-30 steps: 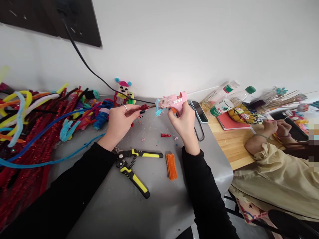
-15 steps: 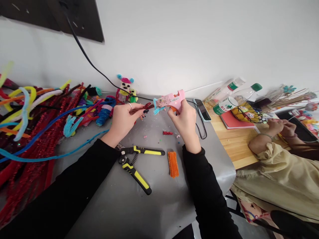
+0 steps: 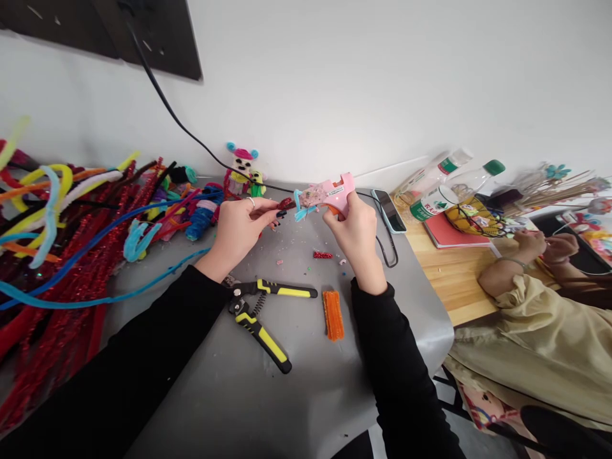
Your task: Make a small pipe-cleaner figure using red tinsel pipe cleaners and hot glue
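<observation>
My right hand (image 3: 356, 226) is wrapped round a pink hot glue gun (image 3: 329, 193), whose front end points left. Light blue fuzzy strands (image 3: 303, 207) hang about the front of the gun. Between the fingertips of my left hand (image 3: 243, 233) is a small piece of red glitter pipe cleaner (image 3: 285, 204), close to the gun's nozzle; whether they touch I cannot tell. Below, on the grey table cover (image 3: 229, 389), lie wire cutters (image 3: 261, 312) with spread yellow-black handles, a bundle of orange pipe cleaner pieces (image 3: 333, 315) and a short red glitter piece (image 3: 322, 255).
A heap of coloured pipe cleaners (image 3: 62, 255) covers the left side. Small fuzzy figures (image 3: 243, 169) stand by the wall. A black cord (image 3: 176, 121) runs behind my hands. On the right are a phone (image 3: 389, 210), bottles (image 3: 437, 197) and a co-worker's hands (image 3: 530, 248).
My hands, the glue gun and the red piece hold nearly the same places. The whole view has shifted very slightly. At right, the co-worker's hands have moved a little.
</observation>
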Demonstrator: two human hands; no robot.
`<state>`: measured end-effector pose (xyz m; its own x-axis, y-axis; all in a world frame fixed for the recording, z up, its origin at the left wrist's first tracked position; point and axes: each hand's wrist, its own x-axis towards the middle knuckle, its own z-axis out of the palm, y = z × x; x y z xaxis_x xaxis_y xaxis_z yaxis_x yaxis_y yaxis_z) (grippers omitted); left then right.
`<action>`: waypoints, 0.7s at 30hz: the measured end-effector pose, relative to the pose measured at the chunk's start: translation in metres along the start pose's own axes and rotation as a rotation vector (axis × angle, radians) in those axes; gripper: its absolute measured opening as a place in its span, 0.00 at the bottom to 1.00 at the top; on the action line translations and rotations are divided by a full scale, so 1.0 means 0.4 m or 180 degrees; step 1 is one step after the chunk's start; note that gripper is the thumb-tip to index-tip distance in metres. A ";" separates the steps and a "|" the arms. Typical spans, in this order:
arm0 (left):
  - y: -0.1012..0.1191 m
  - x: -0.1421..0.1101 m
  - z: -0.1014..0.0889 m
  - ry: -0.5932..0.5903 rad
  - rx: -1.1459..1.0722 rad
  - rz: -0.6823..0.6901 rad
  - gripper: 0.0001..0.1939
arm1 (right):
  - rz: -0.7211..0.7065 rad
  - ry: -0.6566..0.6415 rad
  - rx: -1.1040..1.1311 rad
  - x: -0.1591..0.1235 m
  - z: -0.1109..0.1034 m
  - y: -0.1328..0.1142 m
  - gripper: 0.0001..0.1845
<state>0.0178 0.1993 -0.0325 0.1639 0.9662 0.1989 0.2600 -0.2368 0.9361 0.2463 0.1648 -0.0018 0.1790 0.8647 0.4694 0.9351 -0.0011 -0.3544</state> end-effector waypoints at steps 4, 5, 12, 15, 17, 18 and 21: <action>-0.003 0.002 -0.002 -0.0007 0.0043 -0.0028 0.15 | 0.0067 -0.0097 -0.0008 0.002 -0.005 -0.004 0.09; -0.003 0.002 -0.003 -0.0002 0.0073 -0.0029 0.16 | 0.0106 -0.0129 -0.0022 0.002 -0.007 -0.006 0.10; 0.002 0.002 -0.004 -0.0013 0.0104 -0.0036 0.16 | 0.0200 -0.0290 -0.0202 0.006 -0.016 -0.018 0.12; 0.005 0.002 -0.003 0.0013 0.0130 -0.0035 0.15 | 0.0201 -0.0301 -0.0229 0.005 -0.014 -0.017 0.13; 0.005 0.002 -0.002 0.0014 0.0132 -0.0038 0.15 | 0.0183 -0.0262 -0.0167 0.004 -0.013 -0.015 0.14; 0.004 0.003 -0.002 0.0012 0.0128 -0.0031 0.15 | 0.0170 -0.0235 -0.0137 0.004 -0.012 -0.015 0.14; 0.001 0.003 -0.002 0.0006 0.0108 0.0007 0.14 | 0.0139 -0.0193 -0.0103 0.004 -0.014 -0.016 0.16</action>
<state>0.0173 0.2005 -0.0316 0.1627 0.9659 0.2016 0.2917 -0.2423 0.9253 0.2423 0.1635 0.0056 0.2019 0.8922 0.4040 0.9363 -0.0549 -0.3468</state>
